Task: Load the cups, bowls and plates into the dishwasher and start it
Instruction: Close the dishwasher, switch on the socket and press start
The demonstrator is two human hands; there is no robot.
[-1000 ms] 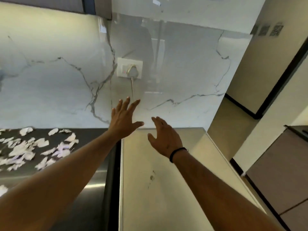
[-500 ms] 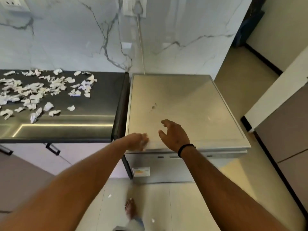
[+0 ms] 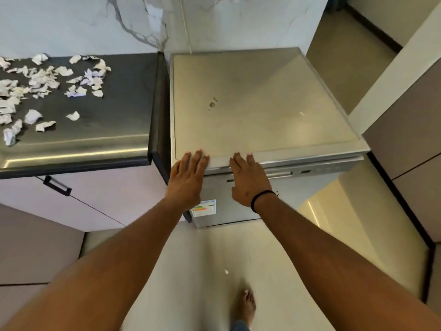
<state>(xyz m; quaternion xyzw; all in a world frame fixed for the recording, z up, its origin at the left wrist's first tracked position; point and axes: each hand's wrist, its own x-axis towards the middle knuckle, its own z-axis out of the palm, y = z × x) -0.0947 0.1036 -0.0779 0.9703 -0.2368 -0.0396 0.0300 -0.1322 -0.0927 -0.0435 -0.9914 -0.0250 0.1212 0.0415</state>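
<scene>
Meanwhile, the left hand (image 3: 188, 177) and right hand (image 3: 248, 180) lay flat, fingers straight, over the front top edge of the dishwasher (image 3: 257, 99) (door closed), which stood at 12 o'clock; paper scraps (image 3: 43, 84) littered the dark counter (image 3: 124, 111) at 10 o'clock.

silver-grey box-shaped metal dishwasher (image 3: 250, 96), top w/ small brown stain, front w/ white energy label (image 3: 204, 208) striped green/yellow/orange. dark grey glossy countertop (image 3: 124, 101) w/ pale light streak on front edge; crumpled white paper scraps (image 3: 35, 84) on it. white marble wall (image 3: 71, 22) w/ grey veins. pale lilac cabinet front (image 3: 107, 192), black handle (image 3: 57, 186). beige floor (image 3: 202, 259). black wristband (image 3: 261, 199) on right wrist.
</scene>
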